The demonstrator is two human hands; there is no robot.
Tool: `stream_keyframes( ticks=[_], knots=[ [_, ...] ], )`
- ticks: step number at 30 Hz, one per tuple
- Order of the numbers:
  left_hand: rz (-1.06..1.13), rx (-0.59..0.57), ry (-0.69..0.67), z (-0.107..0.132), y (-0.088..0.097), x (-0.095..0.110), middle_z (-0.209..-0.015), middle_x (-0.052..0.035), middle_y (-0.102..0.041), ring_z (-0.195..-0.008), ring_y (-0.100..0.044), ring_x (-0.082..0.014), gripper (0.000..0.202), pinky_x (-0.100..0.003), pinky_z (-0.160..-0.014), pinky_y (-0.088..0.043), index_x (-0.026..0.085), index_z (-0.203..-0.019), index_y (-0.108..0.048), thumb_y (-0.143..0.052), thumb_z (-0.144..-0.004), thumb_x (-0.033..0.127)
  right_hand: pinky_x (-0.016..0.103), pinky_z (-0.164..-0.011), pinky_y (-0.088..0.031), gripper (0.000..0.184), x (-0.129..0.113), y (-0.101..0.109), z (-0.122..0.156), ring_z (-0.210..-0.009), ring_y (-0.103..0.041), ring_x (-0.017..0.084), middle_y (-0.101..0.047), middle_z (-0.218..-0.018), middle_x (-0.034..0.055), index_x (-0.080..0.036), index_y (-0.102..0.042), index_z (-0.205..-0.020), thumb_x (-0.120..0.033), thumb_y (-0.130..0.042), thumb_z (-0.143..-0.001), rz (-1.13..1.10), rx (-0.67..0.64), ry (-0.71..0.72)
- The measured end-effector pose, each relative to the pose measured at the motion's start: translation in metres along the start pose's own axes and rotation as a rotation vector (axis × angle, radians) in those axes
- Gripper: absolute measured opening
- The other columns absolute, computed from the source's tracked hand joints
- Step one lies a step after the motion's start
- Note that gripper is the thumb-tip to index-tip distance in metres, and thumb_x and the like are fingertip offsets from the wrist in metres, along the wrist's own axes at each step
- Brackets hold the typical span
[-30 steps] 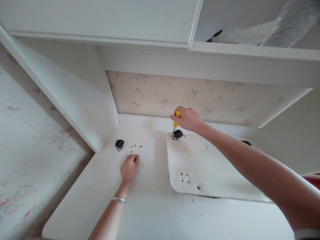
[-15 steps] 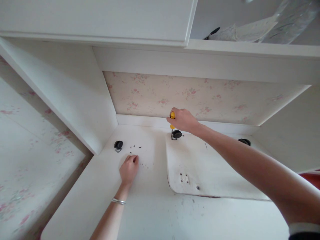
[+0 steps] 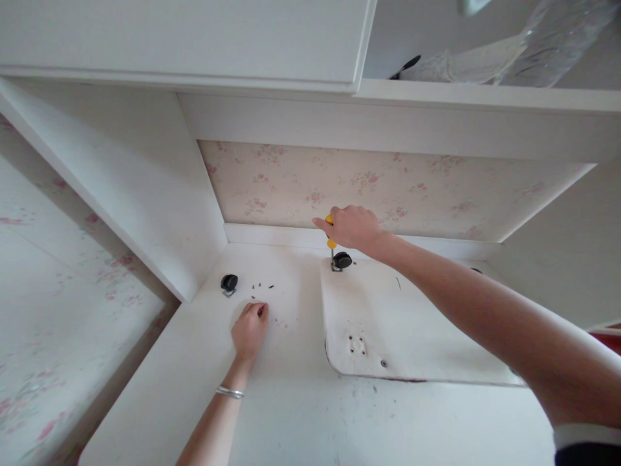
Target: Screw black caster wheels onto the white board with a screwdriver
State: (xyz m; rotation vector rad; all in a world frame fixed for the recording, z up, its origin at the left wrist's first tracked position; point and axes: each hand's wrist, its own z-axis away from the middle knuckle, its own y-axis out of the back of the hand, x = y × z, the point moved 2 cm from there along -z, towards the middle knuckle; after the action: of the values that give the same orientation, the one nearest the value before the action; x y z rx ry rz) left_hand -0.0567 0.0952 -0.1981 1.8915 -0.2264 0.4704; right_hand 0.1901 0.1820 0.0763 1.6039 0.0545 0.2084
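Note:
My right hand (image 3: 356,228) is closed round the yellow handle of a screwdriver (image 3: 331,243), thumb pointing left. The screwdriver stands upright, its tip down at the metal plate of a black caster wheel (image 3: 342,260). That caster sits at the far left corner of a white board (image 3: 417,323) with rounded corners. My left hand (image 3: 250,330) rests on the white desktop (image 3: 286,362) with curled fingers; whatever it may hold is hidden. Several small dark screws (image 3: 259,285) lie just beyond it. A loose caster (image 3: 229,283) with its metal plate lies farther left.
Near the board's front left corner is a group of screw holes (image 3: 357,345). A side panel (image 3: 126,175) rises at left, and an overhead cabinet (image 3: 184,39) hangs above. Clear plastic packaging (image 3: 557,45) lies on the open shelf at upper right.
My right hand has turned on the screwdriver handle, its thumb now stretched farther left. The screwdriver tip stays at the caster plate. My left hand has hardly moved.

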Motion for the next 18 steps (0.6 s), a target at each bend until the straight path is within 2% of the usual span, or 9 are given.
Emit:
stream_keyframes(
  ticks=[4, 11, 15, 18],
  knots=[
    [-0.001, 0.001, -0.006, 0.0, 0.0, 0.0, -0.1, -0.0035, -0.074, -0.076, -0.067, -0.0167, 0.022, -0.025, -0.063, -0.041, 0.022, -0.093, -0.074, -0.053, -0.093, 0.029, 0.043, -0.081, -0.047, 0.063, 0.0, 0.009, -0.007, -0.105, -0.063, 0.037, -0.069, -0.109, 0.0247, -0.011, -0.071, -0.114, -0.058, -0.034, -0.093, 0.05, 0.014, -0.03],
    [0.002, 0.0, -0.001, 0.0, 0.0, -0.001, -0.098, -0.0035, -0.075, -0.077, -0.068, -0.0168, 0.021, -0.025, -0.063, -0.042, 0.023, -0.091, -0.073, -0.053, -0.093, 0.028, 0.039, -0.07, -0.048, 0.053, -0.006, 0.017, -0.009, -0.097, -0.065, 0.035, -0.07, -0.108, 0.0222, -0.014, -0.071, -0.112, -0.051, -0.042, -0.089, 0.072, -0.093, 0.1],
    [0.004, -0.001, -0.004, 0.0, 0.0, 0.0, -0.098, -0.0031, -0.075, -0.078, -0.068, -0.017, 0.022, -0.025, -0.064, -0.042, 0.023, -0.091, -0.073, -0.052, -0.093, 0.028, 0.033, -0.066, -0.046, 0.044, -0.006, 0.024, -0.008, -0.089, -0.067, 0.028, -0.072, -0.106, 0.0129, -0.022, -0.068, -0.117, -0.046, -0.055, -0.083, 0.065, -0.203, 0.211],
    [0.002, -0.003, -0.004, -0.001, 0.001, 0.001, -0.099, -0.0033, -0.075, -0.078, -0.068, -0.0173, 0.022, -0.025, -0.065, -0.043, 0.023, -0.092, -0.073, -0.052, -0.093, 0.028, 0.036, -0.07, -0.047, 0.042, -0.007, 0.026, -0.009, -0.09, -0.066, 0.03, -0.072, -0.106, 0.014, -0.022, -0.07, -0.113, -0.047, -0.057, -0.082, 0.097, -0.215, 0.189]
  ],
)
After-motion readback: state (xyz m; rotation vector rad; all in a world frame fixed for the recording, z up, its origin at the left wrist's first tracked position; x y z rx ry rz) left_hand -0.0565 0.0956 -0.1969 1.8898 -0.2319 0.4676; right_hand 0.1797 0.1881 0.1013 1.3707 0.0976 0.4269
